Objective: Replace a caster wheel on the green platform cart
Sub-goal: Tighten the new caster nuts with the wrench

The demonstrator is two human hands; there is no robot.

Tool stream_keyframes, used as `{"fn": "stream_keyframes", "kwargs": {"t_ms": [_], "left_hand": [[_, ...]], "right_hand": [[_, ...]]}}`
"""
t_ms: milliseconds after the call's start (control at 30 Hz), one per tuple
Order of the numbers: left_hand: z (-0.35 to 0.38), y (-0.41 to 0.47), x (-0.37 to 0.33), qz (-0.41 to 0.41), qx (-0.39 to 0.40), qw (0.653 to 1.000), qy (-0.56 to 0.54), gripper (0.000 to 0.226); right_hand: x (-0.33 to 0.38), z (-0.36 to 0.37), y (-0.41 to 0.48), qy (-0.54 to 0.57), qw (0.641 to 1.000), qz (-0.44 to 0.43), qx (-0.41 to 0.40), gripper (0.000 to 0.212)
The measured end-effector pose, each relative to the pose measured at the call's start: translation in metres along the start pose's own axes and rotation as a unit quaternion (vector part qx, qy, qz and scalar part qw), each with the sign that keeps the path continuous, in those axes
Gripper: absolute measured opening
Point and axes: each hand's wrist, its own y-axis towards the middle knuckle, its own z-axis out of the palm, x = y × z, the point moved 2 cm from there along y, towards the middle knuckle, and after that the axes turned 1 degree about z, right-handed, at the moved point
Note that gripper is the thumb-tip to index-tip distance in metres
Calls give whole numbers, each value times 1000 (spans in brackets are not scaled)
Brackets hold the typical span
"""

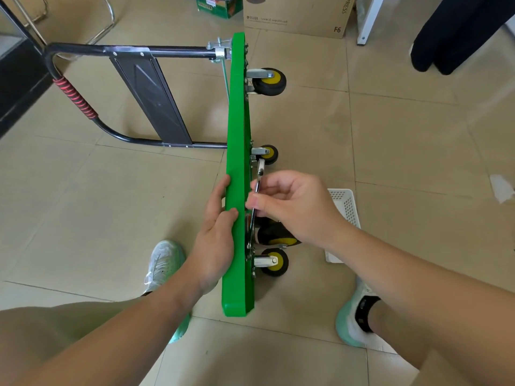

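Note:
The green platform cart (237, 151) stands on its side edge on the tiled floor, its black handle (131, 51) folded out to the left. Yellow-hubbed black caster wheels stick out to the right: one far (269, 81), one in the middle (268, 154), one near (274, 261), and another (276, 232) partly hidden under my right wrist. My left hand (216, 232) grips the cart's upper edge. My right hand (292, 207) pinches a slim metal wrench (259, 179) that lies along the cart's underside, its head near the middle caster's bracket.
A white perforated plastic basket (345, 207) sits on the floor right of the cart, behind my right arm. A cardboard box (295, 15) and a green box (220, 6) stand at the back. My two shoes flank the cart's near end. Someone's dark trouser leg (457, 32) is at top right.

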Motion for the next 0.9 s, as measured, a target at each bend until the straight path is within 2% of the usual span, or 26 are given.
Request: {"fn": "stream_keyframes", "kwargs": {"t_ms": [167,300,433,600,800,867,900], "left_hand": [[-1,-2,-2,-2,8,1000,11,59],[-2,-1,-3,-2,0,1000,9,60],[-1,-3,-5,0,3,1000,7,63],[0,-5,-6,6,-5,1000,7,64],[-1,-6,-6,10,-4,1000,3,58],[-1,-6,-5,14,-5,1000,3,56],[-1,-5,-5,17,-7,1000,12,57]], "right_hand": [[26,-15,-14,-2,994,-103,-43,17],[26,-8,-46,-58,986,-157,-17,20],[16,3,-75,-195,948,-249,-34,25],[2,14,-83,-257,910,-326,-15,25],[-12,21,-77,-260,899,-350,20,20],[-10,19,-65,-247,915,-319,11,18],[-8,17,-56,-224,934,-279,1,18]]}}
